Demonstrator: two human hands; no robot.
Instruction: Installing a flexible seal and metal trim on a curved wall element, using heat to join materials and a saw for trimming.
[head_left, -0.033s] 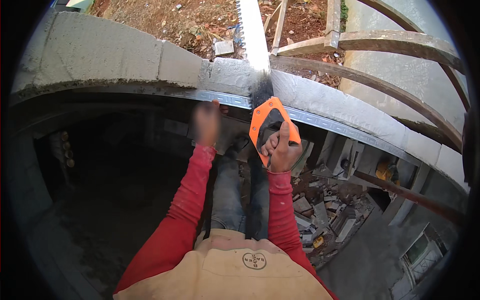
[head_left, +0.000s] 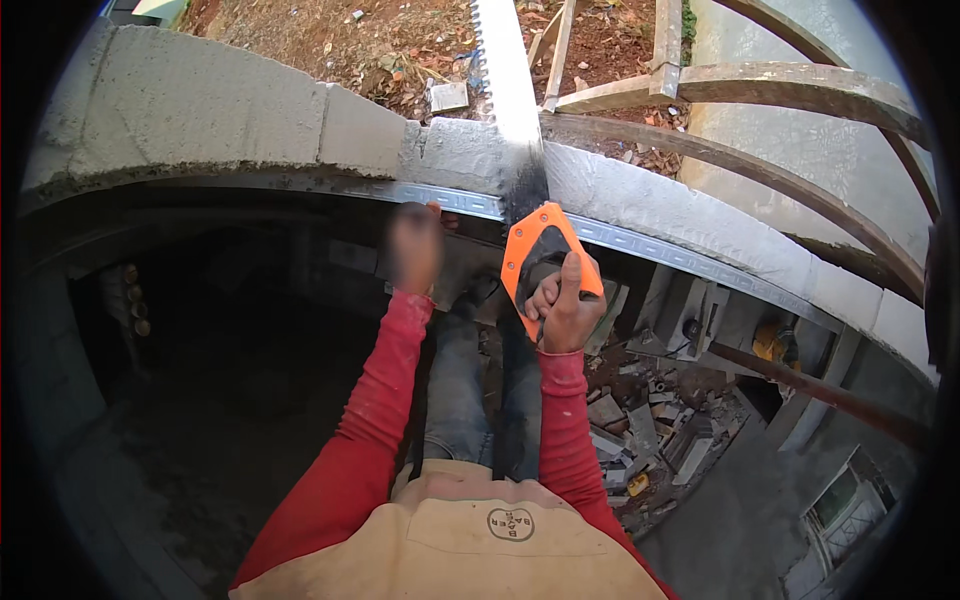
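My right hand [head_left: 568, 305] is closed around the orange-and-black handle of a hand saw [head_left: 515, 95], thumb lying along the handle. The saw's wide, coarse-toothed blade points away from me across the top of a pale block wall [head_left: 460, 150], at a gap between two blocks. Darker smears mark the blade near the handle. Along the wall's near edge runs a perforated metal strip [head_left: 640, 240], passing beneath the saw. My left hand [head_left: 415, 245] is at the strip's near edge, left of the saw; it is blurred, so its grip is unclear.
Beyond the wall lies reddish, littered soil [head_left: 400, 50]. Curved wooden beams [head_left: 800, 90] stretch across the far right. Far below on the near side are broken block pieces [head_left: 650, 430], a reddish bar [head_left: 820, 385] and a yellow tool [head_left: 770, 342].
The saw and my right hand have shifted slightly toward me. My left hand stays at almost the same spot by the metal strip.
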